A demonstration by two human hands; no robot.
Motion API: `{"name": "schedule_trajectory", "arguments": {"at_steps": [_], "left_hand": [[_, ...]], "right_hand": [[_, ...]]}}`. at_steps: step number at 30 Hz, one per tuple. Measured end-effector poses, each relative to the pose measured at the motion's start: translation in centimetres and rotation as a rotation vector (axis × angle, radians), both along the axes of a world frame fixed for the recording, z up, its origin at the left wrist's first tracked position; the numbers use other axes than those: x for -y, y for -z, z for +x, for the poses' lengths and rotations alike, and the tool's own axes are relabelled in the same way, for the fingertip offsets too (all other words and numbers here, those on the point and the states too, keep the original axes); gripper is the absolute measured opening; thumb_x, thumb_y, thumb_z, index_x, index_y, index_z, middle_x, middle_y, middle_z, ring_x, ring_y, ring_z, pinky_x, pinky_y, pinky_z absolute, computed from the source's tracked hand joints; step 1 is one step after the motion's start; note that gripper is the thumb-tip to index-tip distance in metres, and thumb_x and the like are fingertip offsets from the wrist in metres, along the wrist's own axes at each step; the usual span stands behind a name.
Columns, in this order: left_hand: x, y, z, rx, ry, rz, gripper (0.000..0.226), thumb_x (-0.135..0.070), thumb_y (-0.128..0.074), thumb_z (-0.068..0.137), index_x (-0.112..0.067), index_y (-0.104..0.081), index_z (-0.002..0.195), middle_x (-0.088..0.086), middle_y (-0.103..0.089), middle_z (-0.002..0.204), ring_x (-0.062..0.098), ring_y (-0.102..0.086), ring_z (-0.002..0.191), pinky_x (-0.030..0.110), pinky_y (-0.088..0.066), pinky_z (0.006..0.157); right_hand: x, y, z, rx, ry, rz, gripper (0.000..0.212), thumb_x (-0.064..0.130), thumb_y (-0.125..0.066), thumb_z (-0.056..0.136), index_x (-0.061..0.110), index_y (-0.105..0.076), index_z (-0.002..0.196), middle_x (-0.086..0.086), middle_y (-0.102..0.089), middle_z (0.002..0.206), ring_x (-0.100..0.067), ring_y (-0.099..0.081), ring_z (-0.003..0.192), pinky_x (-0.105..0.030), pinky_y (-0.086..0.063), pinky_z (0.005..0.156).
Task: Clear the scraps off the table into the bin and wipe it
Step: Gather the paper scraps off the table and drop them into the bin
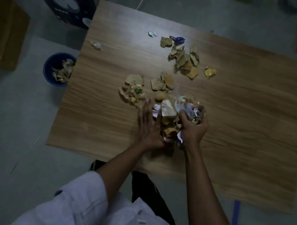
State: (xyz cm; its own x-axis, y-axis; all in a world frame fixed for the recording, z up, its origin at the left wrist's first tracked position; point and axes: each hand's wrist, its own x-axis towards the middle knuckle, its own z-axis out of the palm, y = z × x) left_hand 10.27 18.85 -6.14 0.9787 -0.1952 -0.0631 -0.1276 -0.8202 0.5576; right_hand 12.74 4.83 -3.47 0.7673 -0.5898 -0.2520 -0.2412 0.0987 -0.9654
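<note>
At the near middle of the table (104,125), your hands are working one heap of scraps (169,113). Your left hand (148,125) has straight, spread fingers pressing on the heap's left side. Your right hand (194,126) is curled round a fistful of paper and wrapper bits, so that one's already loaded. The thing that matters next is where the bin (46,73) is: it's on the floor off to your left, tucked just beside the table's left edge and a bit farther away than your hands, with some scraps already in it. So the carry goes left and down, and your left hand is the nearer one, though it's not gripping anything yet. I'd guess you need to scoop with both hands before swinging over. The rest of the mess runs away from you in a loose line: a small clump (133,91) just past your left fingers, then the cardboard bits (186,61) and a yellow wrapper (209,72) farther out. There's plenty left to clear, and the wiping hasn't started.
</note>
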Motion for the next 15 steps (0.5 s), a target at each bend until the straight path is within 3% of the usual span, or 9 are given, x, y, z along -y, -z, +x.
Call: {"name": "schedule_trajectory", "arguments": {"at_steps": [3, 5, 7, 9, 12, 15], "left_hand": [[-0.4, 1.4, 2.2, 0.124, 0.16, -0.012, 0.086, -0.061, -0.057, 0.082, -0.01, -0.041, 0.15, 0.025, -0.031, 0.159, 0.039, -0.023, 0.15, 0.056, -0.018, 0.12], [-0.4, 1.8, 2.6, 0.183, 0.16, 0.04, 0.074, -0.052, -0.048, 0.083, 0.0, -0.059, 0.134, 0.031, -0.053, 0.14, 0.044, -0.047, 0.128, 0.049, -0.026, 0.108], [0.0, 1.6, 2.3, 0.18, 0.11, 0.083, 0.062, -0.035, -0.044, 0.081, 0.008, -0.064, 0.12, 0.034, -0.063, 0.117, 0.048, -0.061, 0.101, 0.048, -0.039, 0.092], [0.0, 1.0, 2.3, 0.167, 0.061, 0.057, 0.048, -0.025, -0.053, 0.083, 0.008, -0.064, 0.115, 0.032, -0.063, 0.109, 0.045, -0.058, 0.097, 0.054, -0.051, 0.083], [-0.8, -0.6, 3.2, 0.054, -0.114, -0.118, 0.034, -0.028, -0.051, 0.091, 0.002, -0.063, 0.1, 0.027, -0.061, 0.101, 0.043, -0.057, 0.092, 0.052, -0.049, 0.082], [-1.4, -4.4, 4.3, -0.22, -0.485, -0.548, 0.033, -0.025, -0.041, 0.106, -0.009, -0.061, 0.085, 0.021, -0.063, 0.093, 0.029, -0.057, 0.087, 0.044, -0.045, 0.082]], "right_hand": [[-0.2, 0.0, -1.6, -0.002, 0.085, 0.129, 0.041, 0.013, -0.084, 0.064, 0.008, -0.072, 0.103, -0.014, -0.075, 0.103, -0.026, -0.072, 0.09, -0.048, -0.059, 0.084], [-0.6, 0.1, -2.3, -0.016, 0.129, 0.174, 0.039, 0.005, -0.082, 0.066, 0.003, -0.072, 0.103, -0.019, -0.075, 0.104, -0.028, -0.072, 0.091, -0.058, -0.057, 0.086], [-1.0, 0.0, -2.9, -0.02, 0.155, 0.207, 0.037, -0.001, -0.08, 0.066, -0.003, -0.071, 0.102, -0.017, -0.076, 0.101, -0.028, -0.072, 0.09, -0.062, -0.056, 0.086], [-1.4, -0.7, -3.3, -0.021, 0.154, 0.226, 0.039, -0.001, -0.081, 0.065, -0.007, -0.071, 0.102, -0.016, -0.076, 0.1, -0.028, -0.072, 0.09, -0.063, -0.056, 0.087], [-1.7, -2.5, -3.6, -0.039, 0.14, 0.254, 0.053, 0.009, -0.085, 0.06, -0.012, -0.069, 0.105, -0.02, -0.075, 0.101, -0.03, -0.072, 0.089, -0.062, -0.057, 0.085], [-1.7, -4.8, -3.7, -0.039, 0.029, 0.23, 0.047, 0.005, -0.085, 0.064, -0.013, -0.069, 0.105, -0.02, -0.075, 0.099, -0.028, -0.073, 0.086, -0.052, -0.06, 0.08]]}}
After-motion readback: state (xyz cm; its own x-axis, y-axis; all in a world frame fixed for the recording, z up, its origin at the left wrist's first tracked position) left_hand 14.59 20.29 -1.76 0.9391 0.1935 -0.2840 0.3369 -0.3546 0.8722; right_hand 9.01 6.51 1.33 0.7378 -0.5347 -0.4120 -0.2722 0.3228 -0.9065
